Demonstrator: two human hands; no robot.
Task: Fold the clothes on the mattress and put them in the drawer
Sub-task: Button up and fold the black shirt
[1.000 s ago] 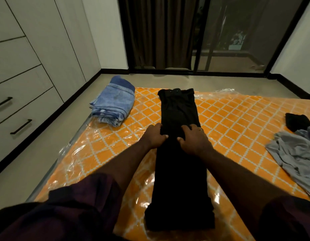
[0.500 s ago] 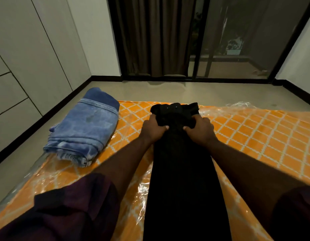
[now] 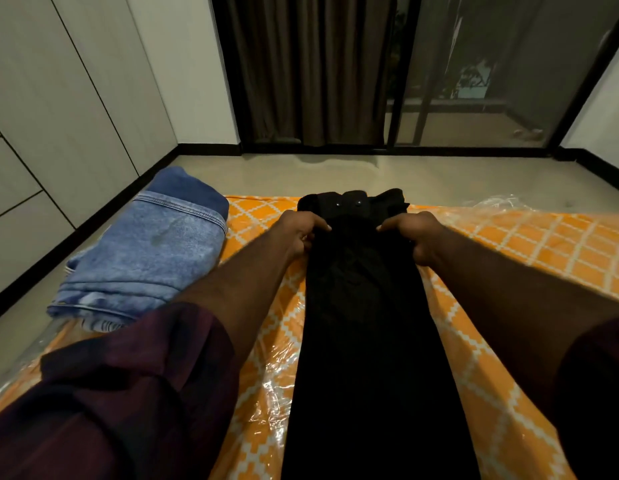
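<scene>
Sleeves: the left sleeve (image 3: 128, 393) and the right sleeve (image 3: 599, 393) are soft, dark purple cloth, pushed up so both forearms are bare.
Mattress (image 3: 526, 244): orange with a white criss-cross pattern. A shiny, crinkly plastic wrap (image 3: 273, 386) covers it.
Black trousers (image 3: 367, 323): a long, flat, plain black strip. They lie down the middle of the mattress, from the near edge to the far edge. The thick waist end, with small round buttons, is at the far edge.
Left hand (image 3: 297, 230): its fingers are curled tight round the left side of the trousers, just below the waist.
Right hand (image 3: 415, 233): it grips the right side of the trousers the same way, level with the left hand.
Change: half a second ago both hands sat close together on top of the cloth. Now they are apart, one on each side edge.
Blue jeans (image 3: 152, 251): a thick folded pile of faded denim at the far left corner of the mattress, partly over its left edge.
Cupboard (image 3: 58, 116): smooth pale panels along the left wall.
Floor (image 3: 336, 171): smooth and grey, past the far edge.
Curtain (image 3: 311, 71): dark, with long folds, beside a glass door (image 3: 491, 64).
</scene>
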